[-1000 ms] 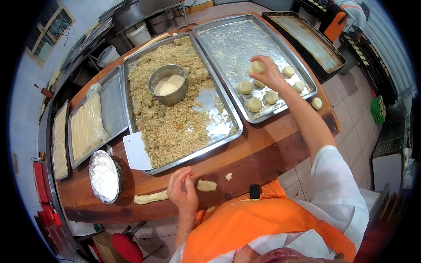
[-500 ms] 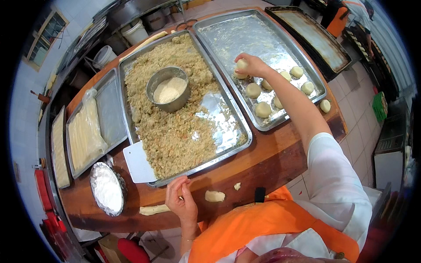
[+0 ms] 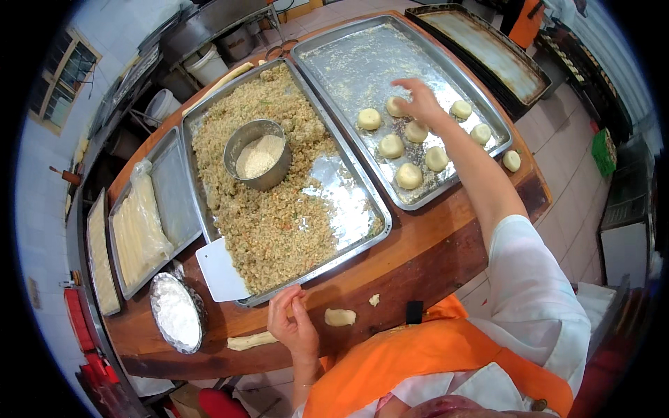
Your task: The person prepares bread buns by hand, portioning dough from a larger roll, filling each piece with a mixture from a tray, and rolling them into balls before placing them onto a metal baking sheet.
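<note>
Head view. Right hand (image 3: 426, 106), upper centre-right of frame: fingers and thumb apart, arched over a dough ball (image 3: 392, 107) that rests on the metal sheet tray (image 3: 348, 66). Ball lies just beneath the fingertips; contact hard to judge at this angle. Left hand (image 3: 293, 326), lower centre: fingers loosely curled side by side; cannot tell whether thumb and fingertips meet. Nearest to it: dough strip (image 3: 249, 341), pale and rope-like, on its left; flattened dough piece (image 3: 340, 318), irregular oval, on its right; small dough scrap (image 3: 374, 300) beyond.

Materials: other dough balls (image 3: 409, 176) smooth, cream-coloured, squat, grouped at the tray's lower end; stray ball (image 3: 511, 161) on the wooden tabletop (image 3: 425, 240), right of frame. Tray surface shiny, streaked pale. Centre-left: coarse grainy filling (image 3: 279, 233), tan with orange flecks; set in it, a cylindrical metal tin (image 3: 270, 178) of fine pale granules (image 3: 260, 157). White flat scraper (image 3: 221, 270) at lower left of the filling. Bowl of white powder (image 3: 175, 311), lower left.
</note>
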Motion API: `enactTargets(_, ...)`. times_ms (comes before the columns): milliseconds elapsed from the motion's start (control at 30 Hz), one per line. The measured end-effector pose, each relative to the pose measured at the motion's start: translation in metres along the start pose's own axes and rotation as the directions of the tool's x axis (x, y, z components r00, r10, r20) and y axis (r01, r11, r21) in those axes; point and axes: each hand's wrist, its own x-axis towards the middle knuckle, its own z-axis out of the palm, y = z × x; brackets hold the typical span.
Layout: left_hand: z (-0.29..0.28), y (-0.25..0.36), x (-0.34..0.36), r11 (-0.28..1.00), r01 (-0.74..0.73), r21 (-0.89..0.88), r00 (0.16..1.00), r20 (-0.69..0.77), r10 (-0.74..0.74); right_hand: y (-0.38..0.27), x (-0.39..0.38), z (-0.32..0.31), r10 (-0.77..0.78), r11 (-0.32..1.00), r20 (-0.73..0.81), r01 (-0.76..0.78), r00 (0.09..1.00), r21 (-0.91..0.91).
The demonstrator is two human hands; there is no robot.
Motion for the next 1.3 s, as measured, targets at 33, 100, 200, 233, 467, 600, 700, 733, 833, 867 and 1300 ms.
enactTargets(33, -0.001, 0.002, 0.0, 1.0, 0.0, 0.009, 1.0, 0.005, 0.0, 0.005, -0.002, -0.011, 0.03, 0.997, -0.111, -0.021, 0.993, 0.079)
enactTargets(100, 0.001, 0.005, 0.003, 0.999, -0.007, 0.032, 1.0, 0.019, 0.007, 0.026, -0.013, -0.039, 0.073, 0.994, -0.356, -0.038, 0.932, 0.103)
enactTargets(200, 0.005, 0.008, 0.0, 0.999, -0.014, 0.052, 0.999, 0.029, 0.013, 0.069, -0.056, -0.1, -0.01, 0.977, -0.5, -0.098, 0.866, -0.19)
enactTargets(233, 0.008, 0.008, 0.0, 0.999, -0.019, 0.035, 0.999, 0.043, 0.018, 0.094, -0.079, -0.121, -0.017, 0.919, -0.495, -0.182, 0.869, -0.35)
enactTargets(467, 0.026, 0.018, -0.004, 0.997, -0.074, -0.027, 0.992, 0.101, 0.076, 0.153, -0.19, -0.175, 0.448, 0.789, -0.252, -0.512, 0.858, -0.34)
enactTargets(600, 0.033, 0.024, -0.005, 0.992, -0.1, -0.073, 0.986, 0.127, 0.109, 0.125, -0.2, -0.166, 0.359, 0.855, -0.23, -0.417, 0.905, -0.307)
enactTargets(700, 0.034, 0.026, -0.005, 0.991, -0.109, -0.074, 0.984, 0.132, 0.118, 0.127, -0.207, -0.169, 0.365, 0.802, -0.16, -0.397, 0.917, -0.447)
enactTargets(733, 0.032, 0.027, -0.005, 0.992, -0.114, -0.061, 0.983, 0.136, 0.121, 0.123, -0.213, -0.169, 0.353, 0.791, -0.122, -0.366, 0.928, -0.491)
enactTargets(833, 0.031, 0.027, -0.008, 0.994, -0.098, -0.05, 0.985, 0.137, 0.104, 0.09, -0.218, -0.18, 0.334, 0.784, -0.102, -0.337, 0.937, -0.522)
enactTargets(867, 0.032, 0.027, -0.009, 0.995, -0.089, -0.052, 0.986, 0.138, 0.095, 0.095, -0.218, -0.181, 0.345, 0.802, -0.166, -0.382, 0.924, -0.46)
enactTargets(1300, 0.035, 0.021, 0.008, 1.0, -0.01, -0.025, 0.995, 0.097, 0.012, 0.033, -0.026, -0.089, 0.103, 0.979, 0.024, -0.097, 0.994, -0.181)
